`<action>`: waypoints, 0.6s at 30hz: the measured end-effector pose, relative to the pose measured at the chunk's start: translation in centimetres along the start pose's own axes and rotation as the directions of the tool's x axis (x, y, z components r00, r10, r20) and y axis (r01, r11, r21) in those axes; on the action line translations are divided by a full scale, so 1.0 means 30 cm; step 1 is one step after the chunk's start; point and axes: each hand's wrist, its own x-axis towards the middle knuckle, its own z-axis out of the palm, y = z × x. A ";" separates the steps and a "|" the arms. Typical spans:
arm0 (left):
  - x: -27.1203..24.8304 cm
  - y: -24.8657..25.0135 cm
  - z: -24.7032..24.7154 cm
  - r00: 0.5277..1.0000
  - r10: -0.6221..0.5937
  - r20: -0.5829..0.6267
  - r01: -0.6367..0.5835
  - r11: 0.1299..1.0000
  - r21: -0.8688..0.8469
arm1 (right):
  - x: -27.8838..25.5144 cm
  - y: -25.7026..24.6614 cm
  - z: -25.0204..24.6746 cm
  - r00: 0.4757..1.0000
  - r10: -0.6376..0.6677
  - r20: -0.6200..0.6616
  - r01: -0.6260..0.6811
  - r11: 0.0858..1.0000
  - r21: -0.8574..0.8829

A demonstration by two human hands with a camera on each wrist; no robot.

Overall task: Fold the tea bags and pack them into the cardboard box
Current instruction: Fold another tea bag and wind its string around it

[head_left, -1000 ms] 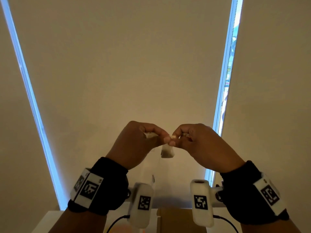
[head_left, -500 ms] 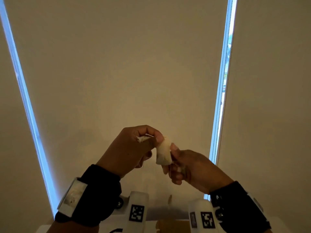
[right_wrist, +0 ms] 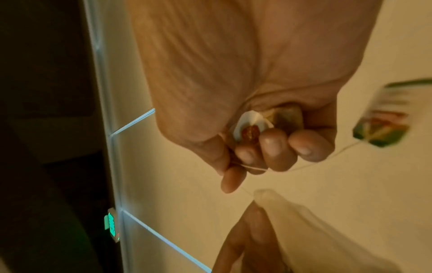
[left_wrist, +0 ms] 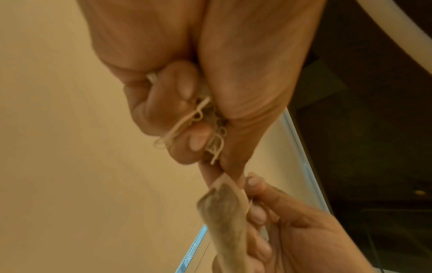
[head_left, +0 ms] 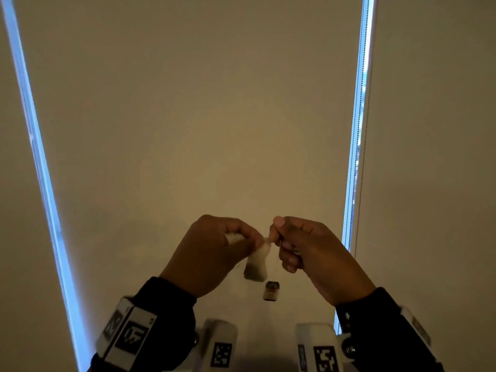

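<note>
A big beige roller blind fills nearly all of the head view, with a thin strip of daylight down each side and a bead chain hanging along the strip at 3 o'clock.

In front of the blind, toward 6 o'clock, the person holds both hands up close together in the air. Each wrist wears a black band with a white marker block.

The left hand is closed: its thumb and first finger pinch the top of a tea bag, and the other fingers are curled into the palm over loops of thin white string and some crumpled paper. The tea bag hangs down from this pinch, between the two hands, pale at the top and darker at the bottom where the tea sits.

The right hand is at 3 o'clock of the tea bag, just beside it. Its fingers are also curled shut. They hold a small white paper piece with a red mark in the palm, and thumb and first finger grip a thin string that runs across the knuckles.

A small paper tag hangs free in the air on the string, below the tea bag at about 5 o'clock of it. It touches neither hand.
</note>
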 end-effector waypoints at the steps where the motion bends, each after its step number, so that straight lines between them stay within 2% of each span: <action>1: 0.019 0.006 -0.005 0.999 -0.017 -0.028 0.016 1.000 -0.019 | 0.001 -0.013 0.006 1.000 -0.016 -0.007 0.016 1.000 -0.021; 5: 0.091 0.031 -0.022 0.993 -0.040 -0.116 0.038 0.999 -0.012 | -0.007 -0.060 0.028 0.995 -0.096 -0.006 0.095 0.989 -0.109; 9: 0.130 0.046 -0.034 0.988 -0.056 -0.144 0.049 0.998 -0.049 | -0.027 -0.061 0.043 0.987 -0.156 0.043 0.161 0.965 -0.207; 12: 0.146 0.065 -0.050 0.986 -0.085 -0.144 0.065 0.989 -0.134 | -0.039 -0.027 0.049 0.988 -0.139 0.069 0.152 0.956 -0.250; 18: 0.158 0.114 -0.096 0.987 -0.125 -0.101 0.090 0.950 -0.298 | -0.060 0.034 0.030 0.988 -0.090 0.122 0.116 0.967 -0.225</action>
